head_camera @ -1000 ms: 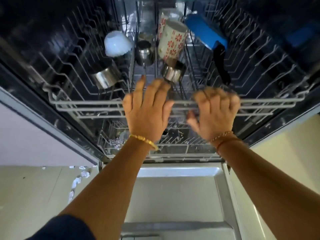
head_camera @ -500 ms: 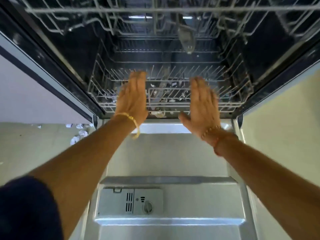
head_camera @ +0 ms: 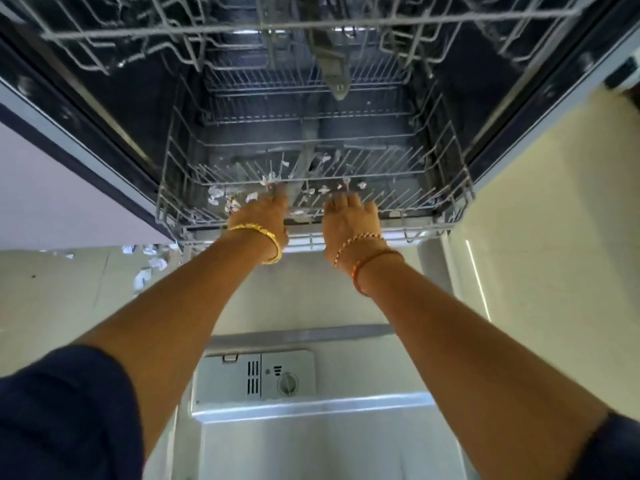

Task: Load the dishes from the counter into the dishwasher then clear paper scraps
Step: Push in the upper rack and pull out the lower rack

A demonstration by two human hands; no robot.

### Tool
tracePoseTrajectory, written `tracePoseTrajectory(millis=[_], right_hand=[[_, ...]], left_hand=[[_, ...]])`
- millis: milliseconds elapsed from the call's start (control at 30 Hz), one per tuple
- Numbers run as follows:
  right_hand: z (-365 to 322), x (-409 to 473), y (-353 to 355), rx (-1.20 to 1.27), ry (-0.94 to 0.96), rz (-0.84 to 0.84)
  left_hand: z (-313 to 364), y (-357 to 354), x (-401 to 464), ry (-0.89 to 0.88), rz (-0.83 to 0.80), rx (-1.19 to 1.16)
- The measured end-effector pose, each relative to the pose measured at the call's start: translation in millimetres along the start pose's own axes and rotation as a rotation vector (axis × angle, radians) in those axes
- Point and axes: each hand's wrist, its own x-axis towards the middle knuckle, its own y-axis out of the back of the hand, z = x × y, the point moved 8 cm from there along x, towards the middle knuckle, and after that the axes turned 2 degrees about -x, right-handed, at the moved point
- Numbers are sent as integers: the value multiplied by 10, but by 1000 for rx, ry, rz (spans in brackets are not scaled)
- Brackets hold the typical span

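The dishwasher stands open, and its lower rack holds several white paper scraps among the tines. My left hand and my right hand reach side by side over the rack's front rim, their fingertips down among the scraps. The fingers are foreshortened, so a grip on the rack or on a scrap cannot be told. The upper rack is pushed in along the top of the view. No dishes show in this frame.
The lowered door lies under my forearms, with the detergent dispenser near me. More paper scraps lie on the floor left of the door. A spray arm hangs under the upper rack.
The upper rack with its cups went back into the machine. Both hands then dropped from above the lower rack onto its front rim, and my view tilted down.
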Motion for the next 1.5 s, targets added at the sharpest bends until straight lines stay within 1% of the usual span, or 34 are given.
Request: tracePoseTrajectory(millis=[133,200,367,433,533,633,800,900,1000,1067,1133,1167,1233,1267,1300,1367,1400,1433,1467,1500], right_hand=[[-138,-526,-265,41,40,-40],[-186,-780,-374,99,45,-46],[-294,-1564,-730,256,6,-109],[-337,-1858,-863,312,-28,-154],[-454,-2261,-1068,360,-78,-228],[-559,-2625,-1246,364,-109,-284],[-676,-3156,-1471,368,-132,-321],[-743,-3475,-1597,357,-119,-359],[-782,-3712,-1710,323,-83,-367],[-779,-3779,-1760,299,-59,-354],[-782,-3799,-1810,278,-37,-353],[-787,-3796,-1825,277,-29,-362],[-781,-3771,-1758,332,-27,-367],[-764,-3746,-1652,391,-33,-324],[-730,-3721,-1475,471,-47,-228],[-582,-3723,-972,698,-121,104],[-487,-3800,-637,818,-157,295],[-413,-3918,-309,907,-185,451],[-359,-4061,49,981,-201,574],[-338,-4199,375,1044,-204,646]], left_hand=[[3,-155,-490,-8,23,-90],[9,-230,-770,-10,15,-89],[86,-573,-1470,4,-99,-70],[132,-707,-1731,26,-163,-48],[172,-885,-2068,51,-206,-63],[160,-1100,-2386,50,-251,-75],[149,-1409,-2966,39,-331,-114],[155,-1556,-3397,41,-374,-182],[183,-1695,-3732,10,-373,-287],[187,-1770,-3804,-4,-360,-323],[180,-1825,-3832,-21,-332,-302],[190,-1823,-3841,-42,-320,-252],[236,-1733,-3844,-113,-278,-62],[240,-1643,-3843,-138,-249,33],[234,-1480,-3852,-128,-210,72],[181,-1104,-3906,-84,-99,49],[183,-803,-3980,-105,12,10],[216,-479,-4097,-172,170,-24],[218,-142,-4247,-234,294,-71],[199,149,-4392,-276,338,-100]])
